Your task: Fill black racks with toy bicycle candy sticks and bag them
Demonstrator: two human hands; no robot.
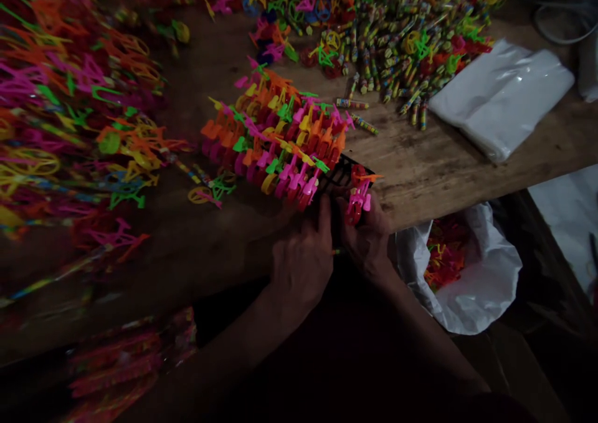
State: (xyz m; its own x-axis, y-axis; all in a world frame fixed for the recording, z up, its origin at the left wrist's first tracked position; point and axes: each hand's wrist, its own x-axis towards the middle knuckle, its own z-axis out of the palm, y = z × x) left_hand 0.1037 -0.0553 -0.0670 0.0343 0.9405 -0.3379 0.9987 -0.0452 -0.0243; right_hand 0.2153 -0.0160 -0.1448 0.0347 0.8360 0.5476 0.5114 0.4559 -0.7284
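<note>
Rows of small bright plastic toys (pixel 275 136), in pink, orange, yellow, green and red, stand packed in a black slotted rack (pixel 343 172) at the table's front edge. My left hand (pixel 303 258) is at the rack's near edge, fingers curled and the index finger stretched along it; anything in its grip is hidden. Close beside it, my right hand (pixel 369 239) is closed around a pink and red plastic toy (pixel 357 202) at the rack's right corner. A small patterned tube end (pixel 336 251) shows between both hands. Dim light hides the fingertips.
Loose plastic toys (pixel 70 99) heap up on the left. Patterned tubes (pixel 383 55) pile at the back. A stack of clear plastic bags (pixel 504 99) lies right. Below the table edge sits a white sack (pixel 490 286) with red and orange pieces; packed bundles (pixel 116 367) are lower left.
</note>
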